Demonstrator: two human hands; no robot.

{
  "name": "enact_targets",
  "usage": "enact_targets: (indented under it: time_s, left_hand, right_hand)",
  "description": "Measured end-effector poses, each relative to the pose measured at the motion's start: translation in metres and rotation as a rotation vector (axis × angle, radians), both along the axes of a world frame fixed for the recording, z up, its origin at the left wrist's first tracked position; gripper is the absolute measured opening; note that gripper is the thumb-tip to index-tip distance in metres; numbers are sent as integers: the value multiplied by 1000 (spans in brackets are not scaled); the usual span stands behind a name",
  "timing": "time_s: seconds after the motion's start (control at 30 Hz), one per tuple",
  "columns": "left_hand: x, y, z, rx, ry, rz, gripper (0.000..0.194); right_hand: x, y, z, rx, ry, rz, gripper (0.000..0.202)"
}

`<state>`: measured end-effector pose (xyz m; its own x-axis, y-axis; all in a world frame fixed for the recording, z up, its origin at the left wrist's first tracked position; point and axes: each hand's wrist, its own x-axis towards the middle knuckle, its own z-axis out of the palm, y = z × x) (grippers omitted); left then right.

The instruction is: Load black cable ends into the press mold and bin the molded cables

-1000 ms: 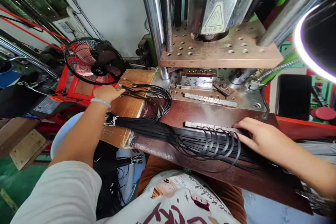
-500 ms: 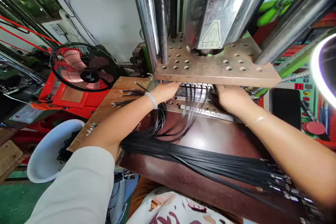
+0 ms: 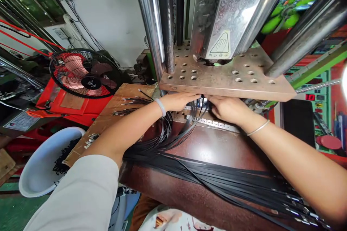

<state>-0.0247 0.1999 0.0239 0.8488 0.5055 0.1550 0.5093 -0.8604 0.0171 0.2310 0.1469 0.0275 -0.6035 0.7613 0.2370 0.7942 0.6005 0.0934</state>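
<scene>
Both hands reach under the thick drilled metal plate (image 3: pixel 217 85) of a press. My left hand (image 3: pixel 180 101) comes in from the left, its fingers closed together and pointing right; the plate's edge hides the tips, so what they hold cannot be made out. Opposite it, my right hand (image 3: pixel 226 108) has its fingers curled in against several thin black cables (image 3: pixel 193 113). These cables drop from between the hands over a pale metal strip (image 3: pixel 217 123) and curve left into a coiled bundle (image 3: pixel 162 133). What sits beneath the plate is mostly hidden.
A long bundle of black cables (image 3: pixel 217 177) with metal ends lies across the brown table (image 3: pixel 217 148). Left of it are a cardboard sheet (image 3: pixel 130 92), a white tub (image 3: pixel 32 173) and a fan (image 3: pixel 86 74). Steel columns (image 3: pixel 151 18) flank the press; a dark screen (image 3: pixel 298 119) is at right.
My hands have moved inward from the two sides and now nearly meet at the middle under the plate. The cables between them are drawn closer together. The view has shifted slightly.
</scene>
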Motion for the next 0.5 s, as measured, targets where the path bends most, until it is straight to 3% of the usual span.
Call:
enact_targets:
  time_s: [0.13,0.23,0.37,0.43,0.5]
  left_hand:
    - [4,-18,-1,85,-5,136,46]
    - [18,-16,-4,120,1,156,33]
    - [20,-9,6,-13,20,167,30]
    - [1,-25,20,-83,-63,231,41]
    - [-30,-66,34,-148,-268,351,49]
  right_hand:
    - [-10,-8,-8,148,-74,-97,35]
    - [-11,-1,-13,160,-127,-136,35]
    - [-6,0,-6,144,-74,-158,34]
    - [1,-27,4,137,81,-121,34]
    - [13,-82,10,23,344,-72,30]
